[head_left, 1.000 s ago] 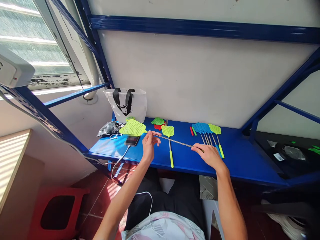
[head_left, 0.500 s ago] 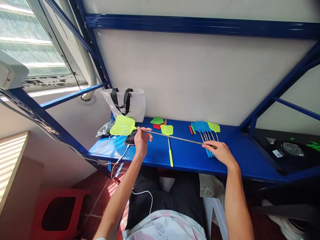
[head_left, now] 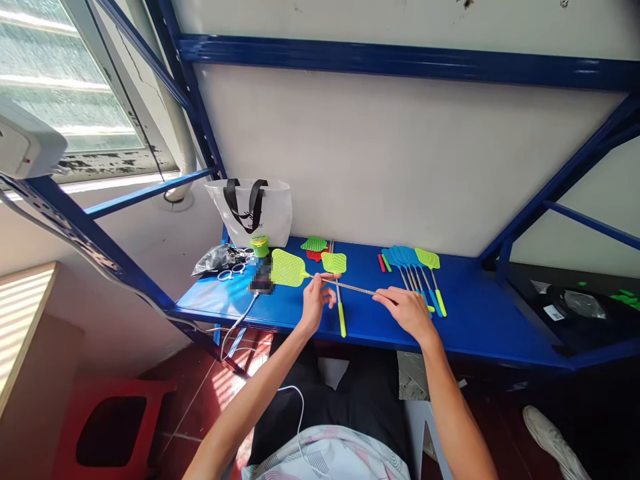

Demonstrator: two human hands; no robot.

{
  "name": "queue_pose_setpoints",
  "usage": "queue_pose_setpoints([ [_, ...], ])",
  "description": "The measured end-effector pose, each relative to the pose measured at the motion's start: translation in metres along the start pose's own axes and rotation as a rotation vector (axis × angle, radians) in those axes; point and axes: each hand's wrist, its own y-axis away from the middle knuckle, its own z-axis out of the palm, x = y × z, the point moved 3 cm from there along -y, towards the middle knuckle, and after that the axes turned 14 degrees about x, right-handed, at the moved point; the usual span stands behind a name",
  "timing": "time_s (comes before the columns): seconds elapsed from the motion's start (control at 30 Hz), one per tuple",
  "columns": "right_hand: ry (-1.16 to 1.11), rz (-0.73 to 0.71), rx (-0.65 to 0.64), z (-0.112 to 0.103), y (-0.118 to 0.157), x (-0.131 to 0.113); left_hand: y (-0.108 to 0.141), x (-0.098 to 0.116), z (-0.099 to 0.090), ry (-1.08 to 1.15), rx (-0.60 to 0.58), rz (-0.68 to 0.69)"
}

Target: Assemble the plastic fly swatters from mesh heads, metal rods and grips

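Observation:
My left hand (head_left: 314, 308) pinches the rod of a yellow-green fly swatter (head_left: 289, 268) just beside its mesh head. Farther along the same metal rod, my right hand (head_left: 404, 308) is closed on it, near the handle end. Below the held rod, another yellow-green swatter (head_left: 342, 319) lies on the blue shelf, its handle toward me. Behind it are a green leaf-shaped head (head_left: 314, 244) and a red head (head_left: 317, 255). Several blue swatters (head_left: 400, 257) lie fanned out at the right, with a yellow-green swatter (head_left: 428, 259) beside them.
A white bag (head_left: 273, 207) with black handles stands at the back left of the blue shelf (head_left: 480, 300). Near it are a green tub (head_left: 259, 245), scissors (head_left: 233, 271) and a black plastic bag (head_left: 213, 261). Red and green handles (head_left: 384, 263) lie mid-shelf. Blue posts frame both sides.
The held swatter's head has moved right and slightly down, uncovering the green tub. My hands are closer together: the left has moved right, the right has moved left.

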Motion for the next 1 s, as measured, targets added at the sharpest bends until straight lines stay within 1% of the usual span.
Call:
queue_pose_setpoints([
  [0.13, 0.02, -0.043, 0.022, 0.018, 0.002, -0.028, 0.022, -0.02, 0.014, -0.034, -0.142, -0.104],
  [0.27, -0.027, -0.02, 0.021, 0.032, 0.007, -0.046, 0.036, -0.03, 0.02, -0.086, -0.255, -0.187],
  [0.37, -0.076, 0.042, 0.035, 0.038, 0.009, -0.049, 0.034, -0.027, 0.018, -0.119, -0.286, -0.192],
  [0.5, -0.151, 0.137, 0.033, 0.045, 0.009, -0.045, 0.022, -0.02, 0.013, -0.176, -0.329, -0.171],
  [0.6, -0.179, 0.183, 0.033, 0.046, 0.008, -0.041, 0.013, -0.014, 0.01, -0.214, -0.367, -0.134],
  [0.67, -0.19, 0.204, 0.03, 0.045, 0.008, -0.038, 0.01, -0.011, 0.008, -0.232, -0.38, -0.12],
  [0.73, -0.206, 0.224, 0.008, 0.044, 0.007, -0.037, 0.009, -0.01, 0.007, -0.236, -0.368, -0.112],
  [0.9, -0.277, 0.212, -0.1, 0.042, 0.007, -0.044, 0.009, -0.011, 0.006, -0.247, -0.29, -0.102],
  [1.0, -0.249, 0.219, -0.175, 0.041, 0.007, -0.049, 0.006, -0.011, 0.005, -0.308, -0.297, -0.089],
])
